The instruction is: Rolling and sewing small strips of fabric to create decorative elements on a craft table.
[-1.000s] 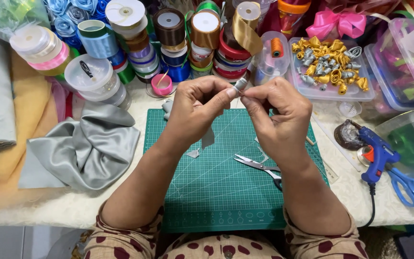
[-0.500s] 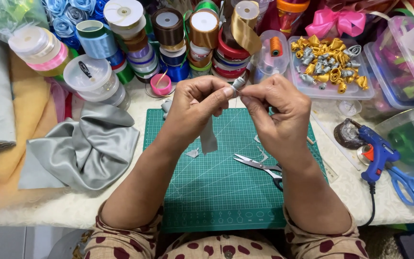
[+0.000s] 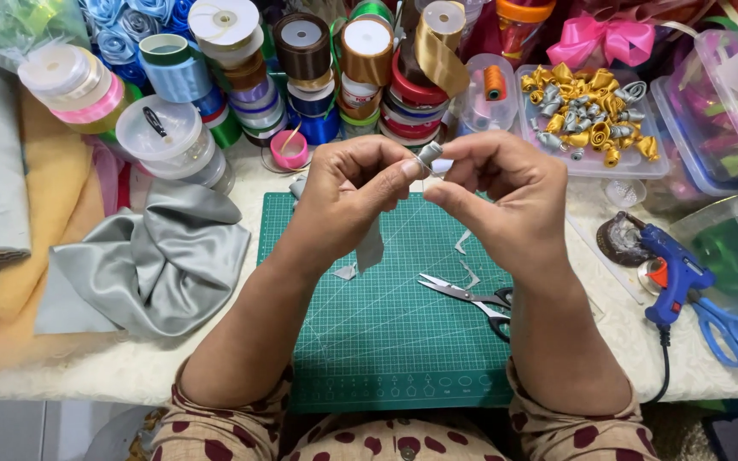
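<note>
Both hands were raised over the green cutting mat (image 3: 386,341), meeting just above its far edge. The left hand (image 3: 348,192) was closed, thumb and forefinger pinching a small silver ribbon roll (image 3: 429,156), with the loose tail of the silver ribbon (image 3: 369,248) hanging down behind the wrist toward the mat. The right hand (image 3: 506,196) was also closed at the fingertips, gripping the same roll from the other side — the two hands touching at the piece.

Judged step: the ribbon was being rolled or folded into a small bud, partly formed, tail not yet taken up. The next move would call for a firm pinch at the base by one hand while the other turned or folded the tail, keeping the coil tight.

Scissors (image 3: 471,299) lay open on the mat just beneath the right wrist, with small silver offcuts (image 3: 469,273) beside them. A blue glue gun (image 3: 672,273) rested on the bench to the right. A clear tray of finished gold and silver buds (image 3: 587,119) stood beyond the hands; grey satin cloth (image 3: 147,265) lay to the left.
</note>
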